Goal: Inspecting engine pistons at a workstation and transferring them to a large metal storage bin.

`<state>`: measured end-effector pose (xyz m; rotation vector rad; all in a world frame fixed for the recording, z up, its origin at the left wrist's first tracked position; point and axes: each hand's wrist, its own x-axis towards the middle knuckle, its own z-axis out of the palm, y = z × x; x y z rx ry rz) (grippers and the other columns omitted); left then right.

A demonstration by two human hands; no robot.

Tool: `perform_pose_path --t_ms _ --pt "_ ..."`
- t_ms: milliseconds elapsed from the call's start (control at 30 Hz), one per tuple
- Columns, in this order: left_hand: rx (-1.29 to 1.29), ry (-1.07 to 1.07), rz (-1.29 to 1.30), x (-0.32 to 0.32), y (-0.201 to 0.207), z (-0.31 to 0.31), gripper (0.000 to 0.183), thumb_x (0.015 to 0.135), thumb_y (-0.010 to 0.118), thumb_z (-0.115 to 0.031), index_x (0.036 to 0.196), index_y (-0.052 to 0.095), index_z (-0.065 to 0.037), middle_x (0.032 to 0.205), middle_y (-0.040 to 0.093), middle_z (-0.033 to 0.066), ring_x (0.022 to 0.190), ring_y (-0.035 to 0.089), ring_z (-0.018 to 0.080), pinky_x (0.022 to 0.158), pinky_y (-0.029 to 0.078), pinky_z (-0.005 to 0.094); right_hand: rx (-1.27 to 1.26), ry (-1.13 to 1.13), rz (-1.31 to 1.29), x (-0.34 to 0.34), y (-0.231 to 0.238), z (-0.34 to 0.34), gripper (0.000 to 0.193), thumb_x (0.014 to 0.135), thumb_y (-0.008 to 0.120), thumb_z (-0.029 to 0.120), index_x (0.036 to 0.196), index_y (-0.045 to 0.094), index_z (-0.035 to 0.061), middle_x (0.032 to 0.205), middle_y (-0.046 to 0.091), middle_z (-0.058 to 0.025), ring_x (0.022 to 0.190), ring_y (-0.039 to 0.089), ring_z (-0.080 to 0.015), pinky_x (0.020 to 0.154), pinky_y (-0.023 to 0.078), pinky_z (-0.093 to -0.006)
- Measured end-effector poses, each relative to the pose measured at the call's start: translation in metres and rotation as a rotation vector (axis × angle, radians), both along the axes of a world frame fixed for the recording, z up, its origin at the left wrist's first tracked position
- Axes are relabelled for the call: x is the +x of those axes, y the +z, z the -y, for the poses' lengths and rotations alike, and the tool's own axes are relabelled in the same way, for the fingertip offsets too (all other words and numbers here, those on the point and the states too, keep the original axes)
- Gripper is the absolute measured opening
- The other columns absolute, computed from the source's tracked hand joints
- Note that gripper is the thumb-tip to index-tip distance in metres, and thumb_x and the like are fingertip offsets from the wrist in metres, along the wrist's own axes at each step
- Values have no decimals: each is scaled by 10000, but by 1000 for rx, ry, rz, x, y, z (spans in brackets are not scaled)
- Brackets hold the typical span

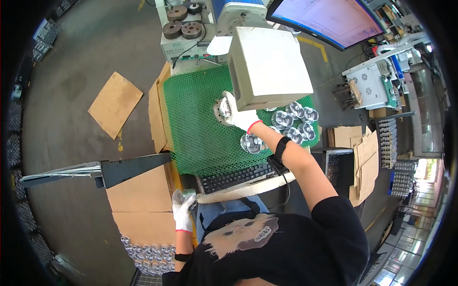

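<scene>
My right hand (238, 115), in a white glove, reaches over a green mesh mat (191, 124). Its fingers are closed round a shiny metal piston (224, 107), which rests at a round metal fixture (218, 114) beside the grey-white machine head (269, 66). Low on the left, next to the table edge, my gloved left hand (182, 210) is wrapped round another metal piston (190, 198), partly hidden by the fingers. Several more pistons (282, 119) stand on the mat to the right of my right hand and under its forearm.
A black keyboard (234, 178) lies along the table's near edge. Cardboard sheets (140, 195) cover a bin at the left, with rows of pistons (150, 257) below them. A monitor (329, 19) stands at the back right, and round metal weights (176, 29) sit on a control box at the back.
</scene>
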<state>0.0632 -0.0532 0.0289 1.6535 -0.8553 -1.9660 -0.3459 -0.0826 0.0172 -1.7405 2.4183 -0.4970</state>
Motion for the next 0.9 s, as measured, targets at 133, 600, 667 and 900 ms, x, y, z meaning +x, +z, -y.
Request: perform_pose_path --t_ms 133,600,667,900 --pt "13 -179 -197 -58 35 17 742 739 735 33 1396 393 -13 1207 555 122 1050 597 204 900 507 330 -406 -48 530 -50 -99 6 182 948 536 195 1097 577 100 969 616 -71 935 617 -178 815 541 -359" --pt "-15 39 104 61 3 -24 333 786 692 11 1058 512 -54 859 628 72 677 608 157 564 510 297 -498 -95 146 -3 -24 19 271 776 655 205 1029 573 150 742 523 -71 692 559 -301 629 461 -445" --pt "33 6 43 54 -1 -17 389 794 694 -1 1134 508 -37 886 641 81 693 622 169 585 518 301 -241 -148 -38 15 8 13 259 773 652 235 1013 587 161 758 545 -68 726 587 -299 636 477 -441" --pt "-430 -313 -38 -20 22 24 808 692 820 -91 1379 411 23 1159 596 132 1024 612 231 861 504 338 -161 -259 -148 40 81 -6 423 690 729 341 996 609 75 998 603 -188 992 566 -373 888 430 -478"
